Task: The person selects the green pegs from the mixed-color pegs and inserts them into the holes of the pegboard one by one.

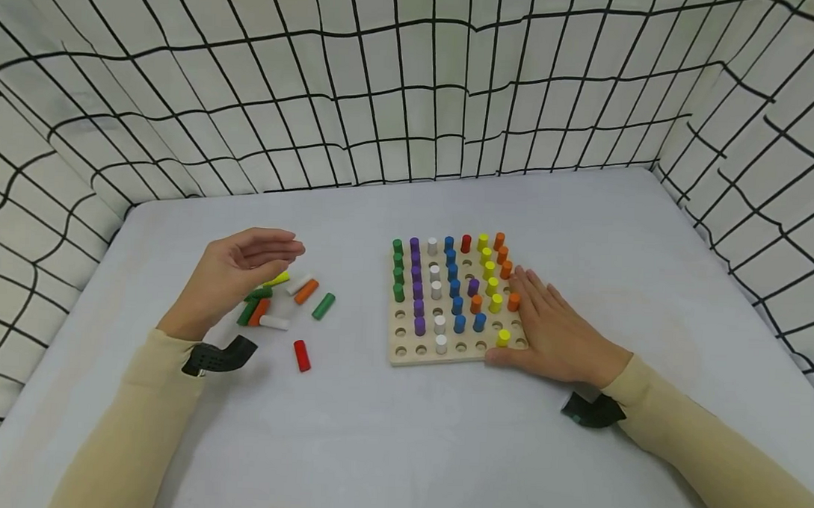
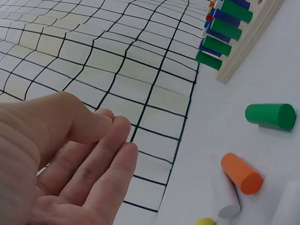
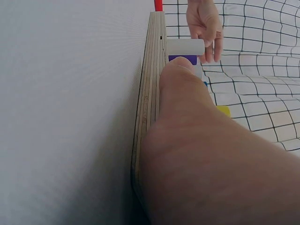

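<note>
A wooden pegboard (image 1: pixel 409 339) lies on the white table, its upright pegs standing in colored columns: green, purple, white, blue, yellow and orange, with some holes bare. My right hand (image 1: pixel 555 330) rests flat against the board's right side, fingers straight, thumb along the near right corner. In the right wrist view the thumb (image 3: pixel 185 89) lies along the board's edge (image 3: pixel 152 70). Over a loose pile of pegs, my left hand (image 1: pixel 248 262) hovers with fingers loosely bent; no peg shows between them. Beneath and beside it are an orange peg (image 1: pixel 307 292), a green peg (image 1: pixel 324 306) and several others.
A red peg (image 1: pixel 302 356) lies nearer to me, apart from the pile. White table surface (image 1: pixel 374 432) spreads around the board. A black wire grid (image 1: pixel 399 89) walls the table's back and both sides. Each wrist wears a black strap (image 1: pixel 220 356).
</note>
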{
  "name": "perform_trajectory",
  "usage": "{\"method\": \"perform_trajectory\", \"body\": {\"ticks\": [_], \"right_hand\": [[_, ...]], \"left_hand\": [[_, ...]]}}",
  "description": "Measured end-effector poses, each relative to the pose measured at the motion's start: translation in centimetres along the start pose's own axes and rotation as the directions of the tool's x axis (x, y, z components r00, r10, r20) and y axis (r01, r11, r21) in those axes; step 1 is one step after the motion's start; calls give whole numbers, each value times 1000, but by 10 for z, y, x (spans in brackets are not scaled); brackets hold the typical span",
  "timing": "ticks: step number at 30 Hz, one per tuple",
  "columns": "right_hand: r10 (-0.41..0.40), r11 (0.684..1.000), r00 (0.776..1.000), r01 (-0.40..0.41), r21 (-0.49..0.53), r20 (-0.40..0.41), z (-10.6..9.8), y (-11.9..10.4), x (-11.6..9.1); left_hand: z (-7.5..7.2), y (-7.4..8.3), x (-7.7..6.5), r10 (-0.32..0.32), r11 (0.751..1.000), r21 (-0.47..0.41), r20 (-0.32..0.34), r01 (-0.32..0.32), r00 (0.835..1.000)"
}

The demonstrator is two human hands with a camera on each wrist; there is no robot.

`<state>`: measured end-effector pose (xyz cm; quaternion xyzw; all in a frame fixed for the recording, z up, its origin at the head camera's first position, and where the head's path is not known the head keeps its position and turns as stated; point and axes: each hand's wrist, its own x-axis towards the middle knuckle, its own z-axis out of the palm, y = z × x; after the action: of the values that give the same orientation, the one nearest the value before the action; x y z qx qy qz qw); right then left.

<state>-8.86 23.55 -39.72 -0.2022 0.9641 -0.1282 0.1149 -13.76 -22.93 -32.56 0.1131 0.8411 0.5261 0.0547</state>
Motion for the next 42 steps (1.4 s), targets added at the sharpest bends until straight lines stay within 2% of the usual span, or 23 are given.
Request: {"method": "perform_trajectory", "body": {"ticks": [8, 14, 20, 25, 37, 42], "right_hand": [[11, 1000, 1000, -11, 5, 13, -1, -1, -1], [15, 1000, 1000, -15, 8, 12, -3, -3, -3], [3, 1000, 1000, -3, 10, 15, 0, -2, -2], [8, 1000, 1000, -8, -1, 11, 0, -1, -1], [5, 1000, 1000, -5, 4, 13, 0, 0, -1], [1, 1000, 1000, -1, 7, 9, 0, 1, -1]], "left_hand": [[-20, -19, -4, -69, 996, 46, -28, 70, 997], [-34, -30, -5, -135, 989, 53, -4, 135, 991], [-49, -40, -11, -212, 972, 109, 18, 208, 977], [-58, -46, -11, -276, 945, 195, 49, 262, 960], [-63, -62, -5, -367, 889, 336, 121, 310, 922], [-60, -63, -3, -365, 886, 352, 131, 301, 922]]}}
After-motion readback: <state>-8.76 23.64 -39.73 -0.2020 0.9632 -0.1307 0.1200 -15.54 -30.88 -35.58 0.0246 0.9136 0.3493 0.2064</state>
